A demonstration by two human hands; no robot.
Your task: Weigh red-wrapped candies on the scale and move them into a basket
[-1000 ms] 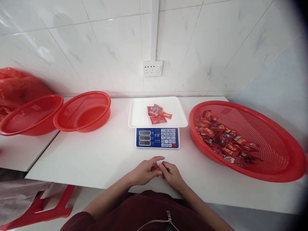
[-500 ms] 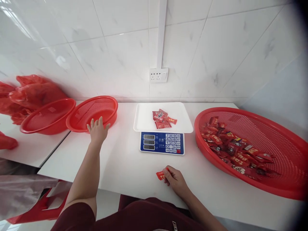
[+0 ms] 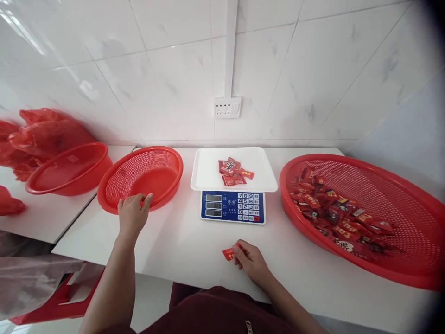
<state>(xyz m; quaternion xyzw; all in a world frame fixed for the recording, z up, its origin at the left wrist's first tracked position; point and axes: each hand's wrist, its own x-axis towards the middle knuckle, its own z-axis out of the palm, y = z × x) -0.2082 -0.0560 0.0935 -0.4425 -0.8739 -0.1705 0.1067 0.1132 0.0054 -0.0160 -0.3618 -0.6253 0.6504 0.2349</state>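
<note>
My left hand (image 3: 132,218) is at the near rim of an oval red plastic basket (image 3: 114,171), its fingers curled over the edge. Low over the table in front of the scale, my right hand (image 3: 252,262) pinches a small red candy packet (image 3: 228,254) with yellow lettering. Several similar red packets (image 3: 231,171) lie in a loose pile on the white tray (image 3: 205,169) of a blue digital scale (image 3: 232,206). To the right, a large red basket (image 3: 351,160) holds many more red packets (image 3: 333,213).
A second red basin (image 3: 66,174) and crumpled red plastic bags (image 3: 48,134) stand at the left on another table. A red stool (image 3: 62,301) is below it. The tiled wall carries a white socket (image 3: 227,107) behind the scale.
My left hand has closed over the rim, and the oval basket has shifted right and nearer to me. My right hand still holds the packet in about the same spot.
</note>
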